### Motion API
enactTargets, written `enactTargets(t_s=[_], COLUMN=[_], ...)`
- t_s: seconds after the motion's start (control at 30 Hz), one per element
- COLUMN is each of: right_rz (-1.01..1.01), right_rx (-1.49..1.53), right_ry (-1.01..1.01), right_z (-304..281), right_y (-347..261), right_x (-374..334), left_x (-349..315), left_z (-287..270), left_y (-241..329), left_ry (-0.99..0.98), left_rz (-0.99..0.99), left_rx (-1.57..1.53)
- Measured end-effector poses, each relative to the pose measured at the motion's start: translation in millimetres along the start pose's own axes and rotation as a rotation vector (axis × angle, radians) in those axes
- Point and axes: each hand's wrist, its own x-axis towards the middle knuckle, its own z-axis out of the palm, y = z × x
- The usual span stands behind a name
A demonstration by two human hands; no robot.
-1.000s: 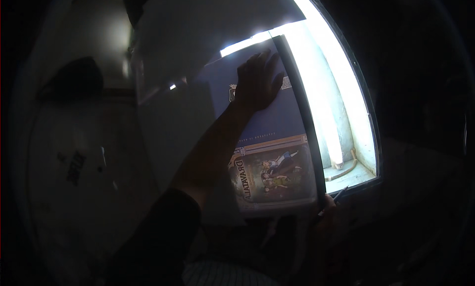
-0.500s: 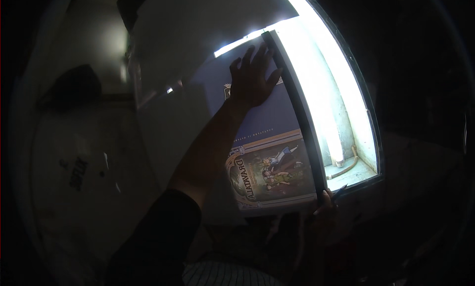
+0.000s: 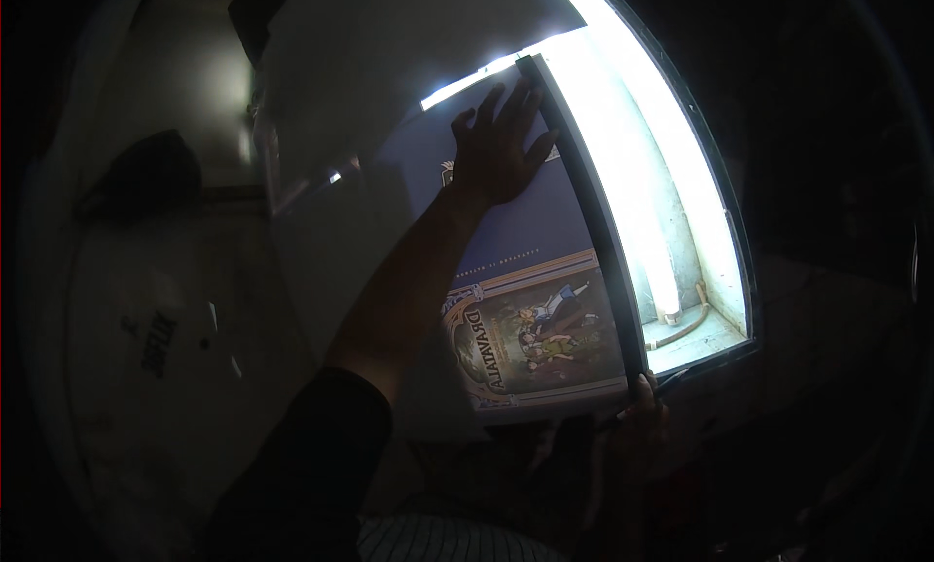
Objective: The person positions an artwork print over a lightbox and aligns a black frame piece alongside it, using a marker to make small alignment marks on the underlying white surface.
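Note:
My left hand (image 3: 499, 151) lies flat, fingers spread, on a large printed sheet (image 3: 516, 226) with a dark blue field and an illustrated panel. Its fingertips reach a long dark straightedge (image 3: 596, 217) along the sheet's right side. At the near end of that straightedge, my right hand (image 3: 639, 421) is closed, with the thumb near its tip. A slim, pen-like tool seems to be in its fingers, mostly hidden in shadow. The print reads mirrored, and my left forearm covers part of it.
Beside the straightedge glows an open light box (image 3: 696, 221) with bright tubes and a curved cable (image 3: 686, 333) in its near corner. A pale surface (image 3: 341, 56) extends left and far. A dark object (image 3: 151, 173) sits at far left. Deep shadow hides the right side.
The sheet, straightedge and light box sit slightly shifted in the picture. My right hand is a little lower, and its pointed tool shows less clearly. My left hand stays pressed in place.

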Motion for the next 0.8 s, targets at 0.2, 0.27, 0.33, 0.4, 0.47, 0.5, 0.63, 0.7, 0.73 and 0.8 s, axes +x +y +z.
enactTargets(t_s=[0.2, 0.27, 0.33, 0.4, 0.47, 0.5, 0.63, 0.7, 0.73, 0.8], right_rz=[-0.008, 0.017, -0.027, -0.071, -0.151, -0.148, -0.148, -0.144, -0.120, -0.096], right_rx=[0.001, -0.048, -0.089, -0.128, -0.072, -0.071, -0.021, -0.024, -0.008, 0.010], right_ry=[0.022, -0.006, 0.026, 0.057, 0.130, 0.132, 0.080, 0.076, 0.066, 0.059], right_z=[5, 5, 7, 8, 8, 9, 10, 11, 11, 10], right_y=[0, 0, 3, 7, 11, 14, 20, 21, 21, 20], right_x=[-2, -3, -5, -6, -7, -9, -16, -18, -17, -16], left_x=[1, 0, 1, 2, 0, 1, 1, 2, 3, 5], left_z=[3, 1, -2, -6, -4, -3, -2, -2, -2, -2], left_y=[-3, -1, 3, 1, -2, -3, -3, -3, -3, -2], left_ry=[0.047, 0.020, -0.007, -0.029, -0.020, -0.011, -0.028, -0.041, -0.041, -0.013], left_rz=[0.032, 0.014, -0.002, -0.041, -0.036, -0.032, -0.025, -0.017, -0.014, 0.013], left_rx=[-0.074, -0.060, -0.053, -0.064, -0.071, -0.076, -0.052, -0.042, -0.041, -0.057])
